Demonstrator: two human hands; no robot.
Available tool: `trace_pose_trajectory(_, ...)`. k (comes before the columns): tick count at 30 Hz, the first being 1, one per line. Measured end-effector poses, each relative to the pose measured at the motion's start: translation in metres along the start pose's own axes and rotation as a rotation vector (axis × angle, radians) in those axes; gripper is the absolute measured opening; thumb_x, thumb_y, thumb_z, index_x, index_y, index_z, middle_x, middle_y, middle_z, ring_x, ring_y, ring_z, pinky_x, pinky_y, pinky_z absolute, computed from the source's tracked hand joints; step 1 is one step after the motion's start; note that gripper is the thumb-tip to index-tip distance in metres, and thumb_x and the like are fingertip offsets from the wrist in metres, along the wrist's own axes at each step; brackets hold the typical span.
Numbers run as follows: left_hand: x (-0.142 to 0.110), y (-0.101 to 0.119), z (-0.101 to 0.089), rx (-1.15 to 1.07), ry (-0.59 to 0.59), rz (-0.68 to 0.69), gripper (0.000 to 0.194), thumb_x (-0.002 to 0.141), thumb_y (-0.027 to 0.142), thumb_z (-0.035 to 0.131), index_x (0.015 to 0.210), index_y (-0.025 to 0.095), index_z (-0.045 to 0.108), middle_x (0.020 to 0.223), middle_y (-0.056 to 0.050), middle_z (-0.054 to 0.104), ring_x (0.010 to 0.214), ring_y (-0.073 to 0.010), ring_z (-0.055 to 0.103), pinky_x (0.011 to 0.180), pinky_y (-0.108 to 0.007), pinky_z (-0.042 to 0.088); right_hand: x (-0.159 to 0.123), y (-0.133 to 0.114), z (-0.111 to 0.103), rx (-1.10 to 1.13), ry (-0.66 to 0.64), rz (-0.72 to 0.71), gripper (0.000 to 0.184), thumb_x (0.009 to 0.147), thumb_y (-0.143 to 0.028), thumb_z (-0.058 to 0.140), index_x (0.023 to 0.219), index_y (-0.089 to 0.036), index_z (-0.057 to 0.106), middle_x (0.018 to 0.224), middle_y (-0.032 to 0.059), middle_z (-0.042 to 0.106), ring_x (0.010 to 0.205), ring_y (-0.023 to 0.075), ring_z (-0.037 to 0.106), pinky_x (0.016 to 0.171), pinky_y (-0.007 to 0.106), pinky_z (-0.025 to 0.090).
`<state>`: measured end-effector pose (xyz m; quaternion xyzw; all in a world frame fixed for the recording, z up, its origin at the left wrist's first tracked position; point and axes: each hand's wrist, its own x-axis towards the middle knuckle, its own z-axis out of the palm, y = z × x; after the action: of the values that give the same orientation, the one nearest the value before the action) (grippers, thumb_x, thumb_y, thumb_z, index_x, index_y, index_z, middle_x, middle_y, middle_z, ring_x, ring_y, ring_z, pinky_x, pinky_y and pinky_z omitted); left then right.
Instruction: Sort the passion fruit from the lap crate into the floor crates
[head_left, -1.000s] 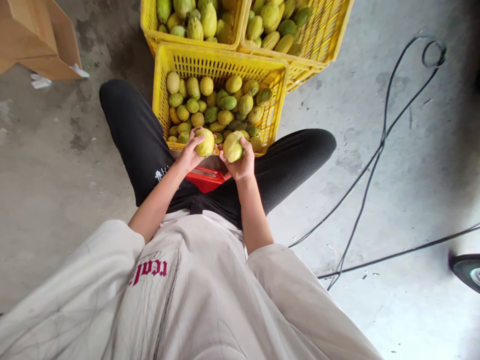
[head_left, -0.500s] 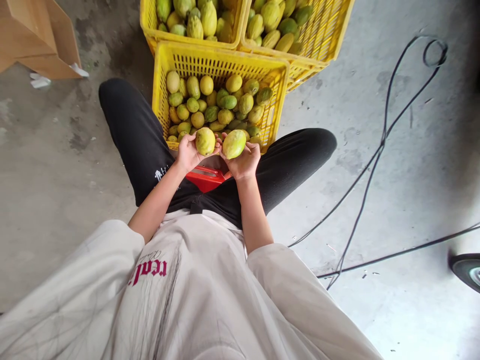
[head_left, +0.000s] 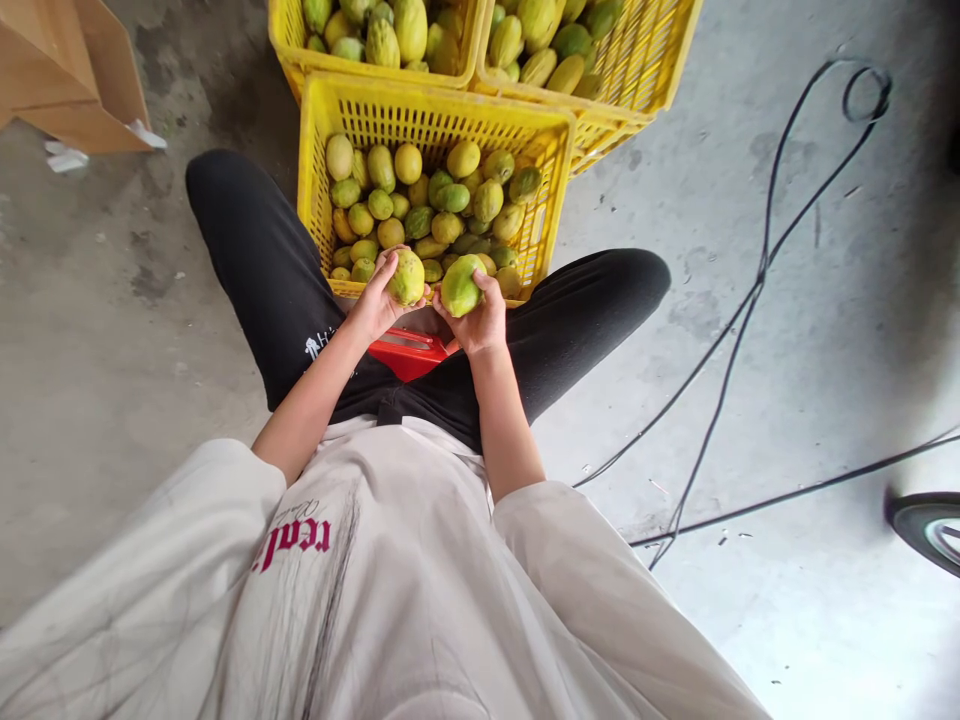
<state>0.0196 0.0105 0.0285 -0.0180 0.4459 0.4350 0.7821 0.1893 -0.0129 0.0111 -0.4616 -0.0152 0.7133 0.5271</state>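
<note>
Between the knees [head_left: 217, 190], left hand [head_left: 377, 298] and right hand [head_left: 484, 318] each cup a fruit [head_left: 460, 285], thumbs [head_left: 491, 286] on top.

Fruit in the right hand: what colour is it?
The fruit in the right hand is yellowish green; the head view shows it best.

yellow-green fruit [head_left: 406, 278] (dark-speckled), greener fruit [head_left: 460, 287], yellow crate [head_left: 442, 113]
</note>
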Motion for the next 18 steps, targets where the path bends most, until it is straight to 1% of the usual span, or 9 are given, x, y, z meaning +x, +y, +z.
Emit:
trace_pose_trajectory(2, -0.004, 0.003, 0.004, 0.023, -0.009, -0.001, 0.04, 0.112, 0.048, 0.056, 0.145, 0.03, 0.069, 0.107, -0.005, 0.083, 0.101, -0.0279, 0.088, 0.083, -0.037, 0.073, -0.001, 0.0, 0.002, -0.015, -0.005, -0.003, 0.029, 0.093, -0.05, 0.08, 0.111, -0.032, 0.065, 0.098, -0.0025, 0.079, 0.113, 0.0259, 0.081, 0.097, 0.045, 0.073)
trace_pose_trajectory(4, -0.008, 0.006, 0.008, 0.035, -0.011, -0.01, 0.043, 0.112, 0.045, 0.052, 0.147, 0.027, 0.07, 0.108, -0.007, 0.084, 0.107, -0.0303, 0.087, 0.085, -0.039, 0.073, -0.002, -0.001, 0.005, -0.016, 0.006, -0.005, 0.028, 0.093, -0.049, 0.08, 0.108, -0.031, 0.065, 0.096, -0.002, 0.079, 0.112, 0.027, 0.082, 0.099, 0.047, 0.073)
trace_pose_trajectory(7, -0.012, 0.009, 0.012, 0.014, 0.013, -0.016, 0.049, 0.112, 0.045, 0.05, 0.154, 0.026, 0.068, 0.119, -0.009, 0.086, 0.117, -0.0344, 0.085, 0.092, -0.046, 0.072, -0.005, -0.004, 0.01, 0.035, 0.021, -0.008, 0.026, 0.095, -0.051, 0.076, 0.107, -0.03, 0.067, 0.097, -0.0004, 0.081, 0.114, 0.0295, 0.082, 0.099, 0.05, 0.072)
trace_pose_trajectory(9, -0.011, 0.009, 0.012, 0.0, 0.035, -0.017, 0.051, 0.113, 0.046, 0.049, 0.157, 0.026, 0.066, 0.121, -0.008, 0.086, 0.117, -0.0342, 0.085, 0.093, -0.046, 0.072, -0.008, -0.006, 0.012, 0.096, 0.007, -0.005, 0.026, 0.096, -0.052, 0.071, 0.107, -0.029, 0.068, 0.102, 0.0018, 0.082, 0.118, 0.0317, 0.081, 0.099, 0.053, 0.072)
trace_pose_trajectory(12, -0.005, 0.008, 0.009, 0.005, 0.063, -0.033, 0.051, 0.116, 0.05, 0.047, 0.155, 0.025, 0.068, 0.113, -0.009, 0.087, 0.107, -0.0309, 0.087, 0.085, -0.039, 0.072, -0.01, -0.008, 0.014, 0.164, -0.039, 0.012, 0.029, 0.097, -0.053, 0.068, 0.11, -0.027, 0.069, 0.109, 0.0057, 0.084, 0.125, 0.0355, 0.079, 0.099, 0.059, 0.071)
trace_pose_trajectory(14, -0.001, 0.006, 0.006, 0.023, 0.074, -0.055, 0.051, 0.116, 0.055, 0.049, 0.152, 0.025, 0.071, 0.107, -0.008, 0.086, 0.098, -0.0286, 0.088, 0.077, -0.034, 0.071, -0.009, -0.007, 0.013, 0.16, -0.053, 0.021, 0.032, 0.096, -0.055, 0.069, 0.111, -0.026, 0.071, 0.111, 0.0073, 0.084, 0.127, 0.0369, 0.078, 0.098, 0.06, 0.072)
trace_pose_trajectory(16, 0.001, 0.004, 0.005, 0.038, 0.076, -0.069, 0.05, 0.115, 0.059, 0.053, 0.15, 0.028, 0.073, 0.104, -0.006, 0.085, 0.09, -0.0256, 0.087, 0.072, -0.03, 0.07, -0.006, -0.006, 0.01, 0.126, -0.046, 0.011, 0.034, 0.096, -0.057, 0.071, 0.111, -0.027, 0.072, 0.109, 0.0066, 0.084, 0.126, 0.0359, 0.079, 0.095, 0.056, 0.073)
trace_pose_trajectory(18, 0.001, 0.003, 0.005, 0.042, 0.069, -0.054, 0.048, 0.116, 0.06, 0.053, 0.149, 0.031, 0.073, 0.1, -0.003, 0.083, 0.082, -0.0218, 0.085, 0.068, -0.027, 0.067, -0.002, -0.004, 0.007, 0.089, -0.027, -0.002, 0.032, 0.097, -0.058, 0.072, 0.111, -0.029, 0.072, 0.105, 0.0037, 0.083, 0.118, 0.0316, 0.082, 0.087, 0.046, 0.075)
